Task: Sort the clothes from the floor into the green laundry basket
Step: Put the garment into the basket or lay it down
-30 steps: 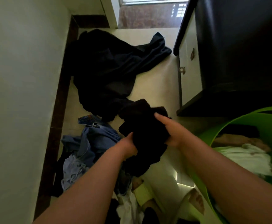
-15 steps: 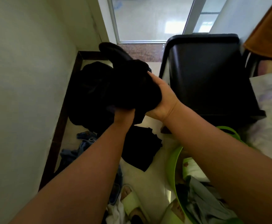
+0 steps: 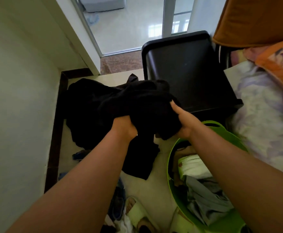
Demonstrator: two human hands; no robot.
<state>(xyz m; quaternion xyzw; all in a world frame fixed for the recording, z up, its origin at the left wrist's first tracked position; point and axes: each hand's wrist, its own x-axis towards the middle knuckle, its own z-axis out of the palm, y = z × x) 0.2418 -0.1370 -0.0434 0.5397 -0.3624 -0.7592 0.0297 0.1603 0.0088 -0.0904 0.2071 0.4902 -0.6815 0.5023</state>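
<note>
I have a black garment [image 3: 142, 105] bunched up between both hands, lifted clear of the floor and held just up and left of the green basket [image 3: 171, 165]. My left hand [image 3: 124, 126] is closed on its underside with the fingers buried in the cloth, and my right hand [image 3: 182, 123] clamps its right edge, thumb on top

What worries me is the loose tail of it hanging below my left wrist: I judge it could catch the basket rim or drag outside when I swing over, leaving half the garment draped on the wall. It also hangs near the dark pile [image 3: 87, 115] lying against the wall, and black on black I cannot tell where one ends and the other begins, so I might be trailing a second piece. The basket already holds a white cloth [image 3: 192, 167] and a grey one [image 3: 204, 199], so a sloppy drop could spill over the near side

My left fingertips are hidden, the basket's right side is covered by my right forearm, and the things at the bottom edge by the pale slipper [image 3: 137, 214] are cut off and hard to name
</note>
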